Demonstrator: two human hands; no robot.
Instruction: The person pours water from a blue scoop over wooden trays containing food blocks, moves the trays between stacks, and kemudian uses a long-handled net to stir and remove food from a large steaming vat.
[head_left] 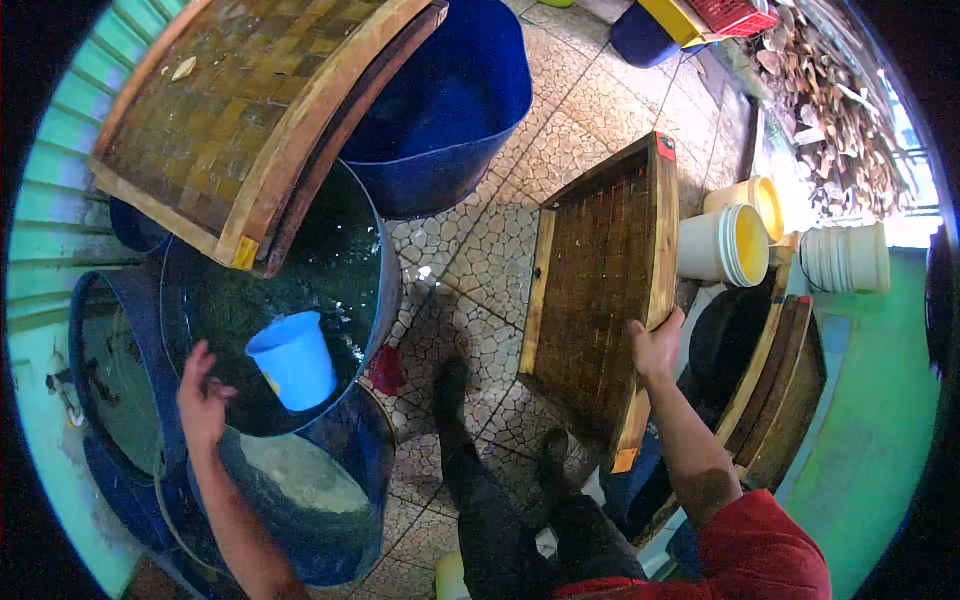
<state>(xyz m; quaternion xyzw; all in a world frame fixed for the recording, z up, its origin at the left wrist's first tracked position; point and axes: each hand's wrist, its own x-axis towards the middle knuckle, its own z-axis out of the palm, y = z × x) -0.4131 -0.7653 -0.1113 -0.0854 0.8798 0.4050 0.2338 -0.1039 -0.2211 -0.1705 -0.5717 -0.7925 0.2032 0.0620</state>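
Note:
My right hand [655, 343] grips the long side of a wooden-framed tray [590, 290] with a dark woven base, held tilted on edge at centre right. My left hand [205, 397] is raised just left of a light blue pail [292, 365], fingers apart and apparently not touching it. The pail floats or rests in a large round tub of dark water [270, 290]. Above that tub lies a stack of woven-bottomed wooden trays [240, 120].
A blue tub [440, 100] stands behind. More water-filled barrels [115, 350] line the left wall. Pale buckets [715, 240] and further wooden frames [770, 380] are along the right. Firewood [830, 120] is piled at the back right. My legs stand on the tiled floor [470, 250].

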